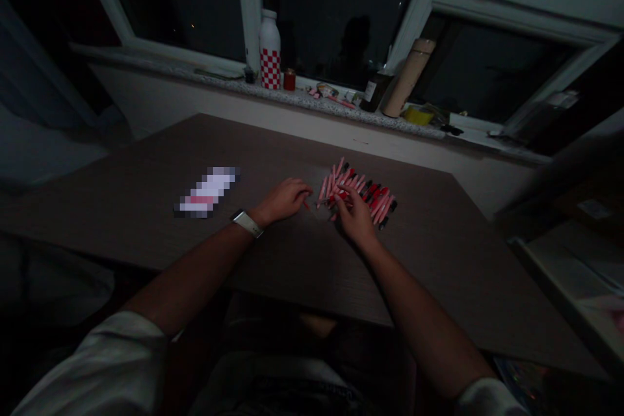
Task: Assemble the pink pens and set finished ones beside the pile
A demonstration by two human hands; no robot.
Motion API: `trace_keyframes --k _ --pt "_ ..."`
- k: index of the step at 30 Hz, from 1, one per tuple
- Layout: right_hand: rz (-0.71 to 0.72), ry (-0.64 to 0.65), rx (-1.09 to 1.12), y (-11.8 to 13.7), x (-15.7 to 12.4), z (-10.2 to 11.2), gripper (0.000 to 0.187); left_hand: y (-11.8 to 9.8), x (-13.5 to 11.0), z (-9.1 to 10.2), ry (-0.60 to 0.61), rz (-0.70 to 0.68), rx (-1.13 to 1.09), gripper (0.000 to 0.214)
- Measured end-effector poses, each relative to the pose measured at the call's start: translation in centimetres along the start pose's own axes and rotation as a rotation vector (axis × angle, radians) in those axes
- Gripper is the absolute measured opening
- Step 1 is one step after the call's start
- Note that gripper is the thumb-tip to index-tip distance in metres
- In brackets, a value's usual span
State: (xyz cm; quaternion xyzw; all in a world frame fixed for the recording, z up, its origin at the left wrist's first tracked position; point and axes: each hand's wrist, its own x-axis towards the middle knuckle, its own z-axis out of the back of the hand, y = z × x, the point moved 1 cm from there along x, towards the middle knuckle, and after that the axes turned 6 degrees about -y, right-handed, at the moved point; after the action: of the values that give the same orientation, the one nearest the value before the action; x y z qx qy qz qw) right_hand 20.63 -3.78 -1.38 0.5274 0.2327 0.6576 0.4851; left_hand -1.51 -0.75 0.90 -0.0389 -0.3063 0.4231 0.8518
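On the table lies a bunch of slim pink and red pen-like sticks point(381, 207), several with black ends. At the pile's near left side is my right hand point(357, 216), its thumb and fingers bent together over the sticks. Whatever it grips is too dark and small to name. My left hand point(285, 200), with a pale-banded watch point(247, 223) on the wrist, is just left of the pile. Its fingers are curled together, and a small thin reddish piece point(307, 205) shows at the fingertips. What the piece is, I cannot make out.
A lit phone point(207, 194), its screen blurred out, lies left on the brown table point(292, 266). Along the windowsill point(195, 78) stand a red-checked white bottle point(270, 52), a small red jar point(289, 80), a dark bottle point(374, 91) and a leaning tan cylinder point(408, 78).
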Motion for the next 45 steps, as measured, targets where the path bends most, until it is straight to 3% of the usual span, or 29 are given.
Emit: trace_keyframes --k 10,19,27,34,38,45 --pt "0.007 -0.04 -0.015 0.0 0.2 0.0 0.035 -0.5 -0.1 0.3 0.008 -0.037 -0.057 0.028" --pt "-0.002 0.06 0.105 1.1 -0.1 -0.1 0.03 -1.6 -0.1 0.6 -0.022 -0.09 -0.173 0.027" --pt "-0.027 0.109 0.158 1.2 -0.1 -0.2 0.031 -1.4 -0.2 0.7 -0.062 -0.043 -0.179 0.026" --pt "-0.039 0.129 0.196 0.7 -0.4 -0.9 0.032 -1.4 -0.2 0.6 -0.04 -0.093 -0.154 0.024" --pt "-0.069 0.105 0.207 0.4 -0.4 -1.1 0.038 -0.4 -0.1 1.2 -0.1 -0.007 -0.06 0.025" --pt "-0.023 0.087 0.118 0.2 -0.4 -1.1 0.03 3.5 -0.1 1.5 -0.245 0.275 0.062 0.022"
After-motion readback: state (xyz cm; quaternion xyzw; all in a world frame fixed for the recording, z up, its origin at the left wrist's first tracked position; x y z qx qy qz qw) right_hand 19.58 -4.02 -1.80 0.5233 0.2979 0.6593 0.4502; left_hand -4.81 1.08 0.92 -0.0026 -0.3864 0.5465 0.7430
